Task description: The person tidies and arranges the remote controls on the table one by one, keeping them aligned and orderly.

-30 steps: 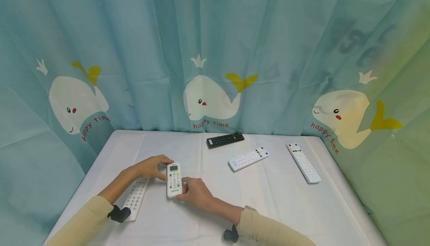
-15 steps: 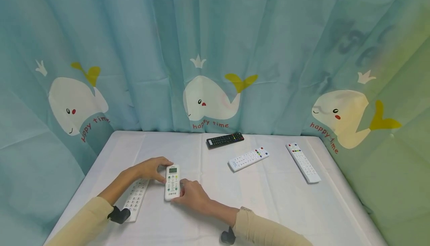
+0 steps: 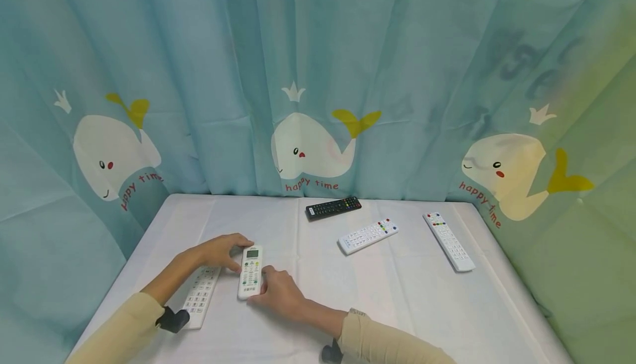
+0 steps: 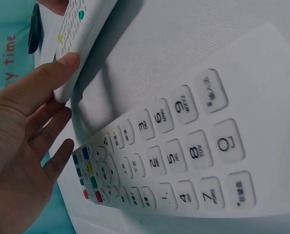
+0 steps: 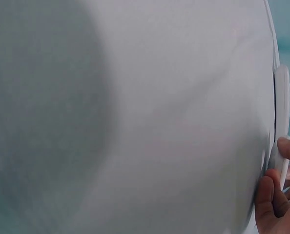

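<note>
A small white air-conditioner remote point(image 3: 250, 275) with a grey-green screen stands nearly upright in the head view, between both hands. My left hand point(image 3: 218, 252) holds its upper end, thumb along the left edge; the left wrist view shows the thumb on the edge and the other fingers below. With thumb and fingers, my right hand point(image 3: 282, 293) pinches the lower right corner. In the right wrist view that hand point(image 5: 281, 195) appears only at the right margin. Close to the left forearm lies a long white remote point(image 4: 179, 151) with large number keys, its far end partly hidden by the left hand in the head view.
A black remote point(image 3: 333, 209) lies near the table's back edge. Right of centre is a white remote point(image 3: 367, 236) with coloured keys, and another white remote point(image 3: 449, 242) lies farther right. The white-covered table point(image 3: 377, 309) meets a blue-green curtain point(image 3: 318, 66) behind.
Both hands have shifted the small remote a little to the left and toward me, and it leans slightly more. The other remotes have stayed in place.
</note>
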The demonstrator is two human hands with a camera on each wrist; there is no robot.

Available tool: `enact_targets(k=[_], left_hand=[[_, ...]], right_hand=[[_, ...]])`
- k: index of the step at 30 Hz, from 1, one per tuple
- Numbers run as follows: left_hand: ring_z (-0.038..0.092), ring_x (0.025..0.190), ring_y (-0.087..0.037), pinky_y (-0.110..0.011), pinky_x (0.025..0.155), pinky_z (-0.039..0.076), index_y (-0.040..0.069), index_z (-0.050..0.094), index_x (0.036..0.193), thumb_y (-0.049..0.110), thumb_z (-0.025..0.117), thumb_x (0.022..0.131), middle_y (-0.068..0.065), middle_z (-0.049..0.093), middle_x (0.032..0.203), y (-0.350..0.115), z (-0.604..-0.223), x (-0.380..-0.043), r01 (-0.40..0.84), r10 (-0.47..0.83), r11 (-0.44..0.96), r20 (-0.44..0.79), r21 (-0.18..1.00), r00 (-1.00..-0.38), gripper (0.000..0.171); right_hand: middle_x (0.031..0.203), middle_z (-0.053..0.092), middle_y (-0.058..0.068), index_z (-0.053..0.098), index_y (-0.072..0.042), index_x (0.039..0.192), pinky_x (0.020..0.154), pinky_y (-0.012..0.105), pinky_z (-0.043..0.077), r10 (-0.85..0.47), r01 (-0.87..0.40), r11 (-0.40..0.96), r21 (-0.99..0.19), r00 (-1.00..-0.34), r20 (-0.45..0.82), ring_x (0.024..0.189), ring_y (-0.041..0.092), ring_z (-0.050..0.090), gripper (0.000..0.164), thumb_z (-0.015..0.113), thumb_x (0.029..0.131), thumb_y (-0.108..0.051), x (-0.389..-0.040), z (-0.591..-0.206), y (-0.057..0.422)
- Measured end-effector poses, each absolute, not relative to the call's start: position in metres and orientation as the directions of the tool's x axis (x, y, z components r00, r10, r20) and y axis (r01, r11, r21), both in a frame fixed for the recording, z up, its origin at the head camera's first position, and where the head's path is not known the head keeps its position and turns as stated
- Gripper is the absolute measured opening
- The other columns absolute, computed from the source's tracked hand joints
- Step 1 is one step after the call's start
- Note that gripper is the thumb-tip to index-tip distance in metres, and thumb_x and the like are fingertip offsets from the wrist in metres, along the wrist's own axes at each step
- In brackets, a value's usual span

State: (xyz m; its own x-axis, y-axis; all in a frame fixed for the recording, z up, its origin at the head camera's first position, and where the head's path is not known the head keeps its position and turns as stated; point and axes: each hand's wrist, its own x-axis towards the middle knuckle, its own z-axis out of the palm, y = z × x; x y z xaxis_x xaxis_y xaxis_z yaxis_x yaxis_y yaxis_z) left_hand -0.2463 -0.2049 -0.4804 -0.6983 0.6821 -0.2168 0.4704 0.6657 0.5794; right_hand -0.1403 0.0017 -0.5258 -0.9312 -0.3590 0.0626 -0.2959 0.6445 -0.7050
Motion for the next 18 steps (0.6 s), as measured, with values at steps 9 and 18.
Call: enact_targets(k=[9, 18], left_hand=[[0.046, 0.13, -0.043, -0.057, 0.108, 0.036, -0.002, 0.059, 0.134, 0.023, 0.087, 0.077, -0.019, 0.056, 0.136, -0.207, -0.481, -0.241, 0.49, 0.685, 0.673, -0.217, 0.554, -0.695, 0.068], [0.048, 0.129, -0.042, -0.056, 0.107, 0.037, -0.001, 0.06, 0.134, 0.022, 0.087, 0.077, -0.018, 0.057, 0.135, -0.208, -0.48, -0.236, 0.514, 0.689, 0.676, -0.206, 0.528, -0.695, 0.067]], right_hand=[[0.06, 0.05, -0.012, 0.057, 0.01, 0.123, 0.046, 0.013, 0.039, -0.347, -0.268, 0.653, -0.708, -0.937, 0.034, 0.05, -0.003, 0.045, 0.065, 0.089, 0.076, -0.02, -0.136, -0.527, -0.003], [0.06, 0.051, -0.013, 0.056, 0.009, 0.124, 0.046, 0.012, 0.039, -0.362, -0.276, 0.658, -0.7, -0.932, 0.027, 0.05, -0.004, 0.046, 0.065, 0.089, 0.077, -0.021, -0.13, -0.526, -0.004]])
